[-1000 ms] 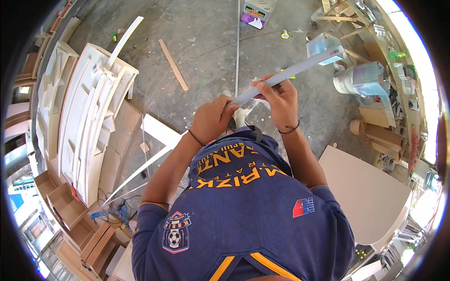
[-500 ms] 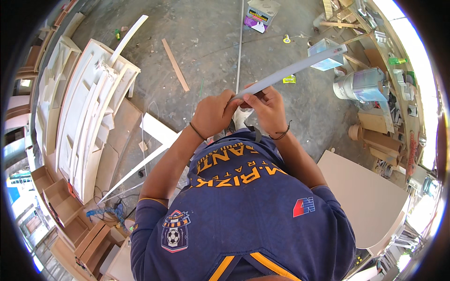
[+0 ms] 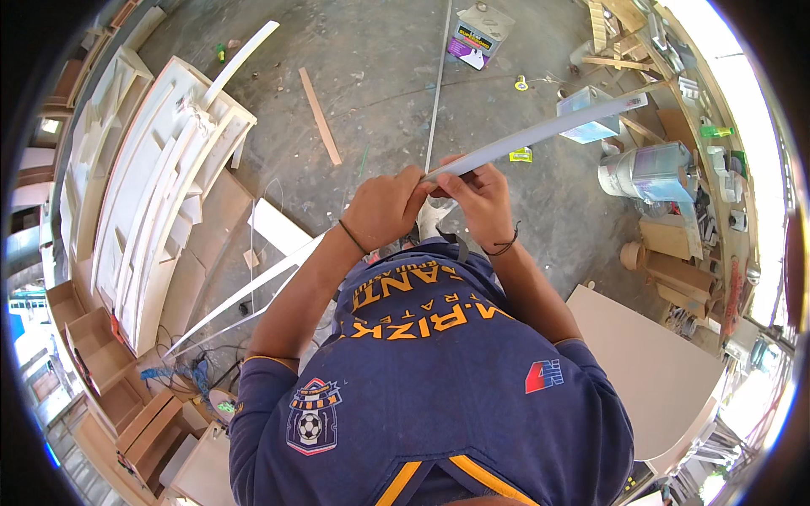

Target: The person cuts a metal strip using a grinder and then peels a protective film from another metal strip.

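Note:
A long, thin white strip (image 3: 540,133) runs from my hands up to the right, its far end near a clear plastic box. My left hand (image 3: 384,207) is closed around the strip's near end. My right hand (image 3: 481,196) pinches the same end just beside it, fingers touching the strip. Both hands meet in front of my chest, above my dark blue shirt (image 3: 439,379). The part of the strip inside my fingers is hidden.
White curved mouldings (image 3: 143,194) are stacked at the left on the concrete floor. A metal can (image 3: 479,34) stands at the top, a thin rod (image 3: 437,84) and a wooden slat (image 3: 321,116) lie nearby. A white panel (image 3: 650,371) sits lower right; cluttered shelves line the right.
My hands have come closer together at the strip's near end, and the right hand has slid down toward the left. The strip's far end has shifted slightly right.

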Available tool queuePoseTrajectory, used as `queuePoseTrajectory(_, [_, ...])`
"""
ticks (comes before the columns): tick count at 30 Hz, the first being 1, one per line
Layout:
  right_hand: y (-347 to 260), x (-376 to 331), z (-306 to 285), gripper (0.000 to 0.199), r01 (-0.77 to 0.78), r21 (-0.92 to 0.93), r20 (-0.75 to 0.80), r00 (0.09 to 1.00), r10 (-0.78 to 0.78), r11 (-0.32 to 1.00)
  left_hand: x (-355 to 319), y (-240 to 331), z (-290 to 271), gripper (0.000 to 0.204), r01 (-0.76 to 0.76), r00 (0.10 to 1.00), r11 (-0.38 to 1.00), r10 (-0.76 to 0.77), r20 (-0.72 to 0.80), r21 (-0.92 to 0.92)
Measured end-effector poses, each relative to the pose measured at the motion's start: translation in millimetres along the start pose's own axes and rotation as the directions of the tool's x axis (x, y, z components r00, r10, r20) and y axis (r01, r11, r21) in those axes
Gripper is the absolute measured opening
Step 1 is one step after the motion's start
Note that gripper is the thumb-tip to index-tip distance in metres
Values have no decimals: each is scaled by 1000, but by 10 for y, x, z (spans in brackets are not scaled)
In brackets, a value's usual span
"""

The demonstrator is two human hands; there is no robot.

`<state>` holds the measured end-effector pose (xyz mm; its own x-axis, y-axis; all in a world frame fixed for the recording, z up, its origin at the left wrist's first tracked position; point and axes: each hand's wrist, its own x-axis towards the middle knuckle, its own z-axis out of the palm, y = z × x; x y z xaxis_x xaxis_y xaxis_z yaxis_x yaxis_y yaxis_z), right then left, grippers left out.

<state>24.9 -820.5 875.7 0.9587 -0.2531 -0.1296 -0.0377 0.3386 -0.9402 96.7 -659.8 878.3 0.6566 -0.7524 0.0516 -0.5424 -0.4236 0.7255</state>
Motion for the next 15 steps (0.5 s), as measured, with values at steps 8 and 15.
queuePoseTrajectory(8, [-7,-41,-7,22,31,26,-35,999,-30,999,-88,23,-71,25,96,995,982,-96,8,-162])
queuePoseTrajectory(15, [2,-27,11,21,-56,136,-4,998,57,989,-22,57,-4,24,71,996,986,-79,-50,-152])
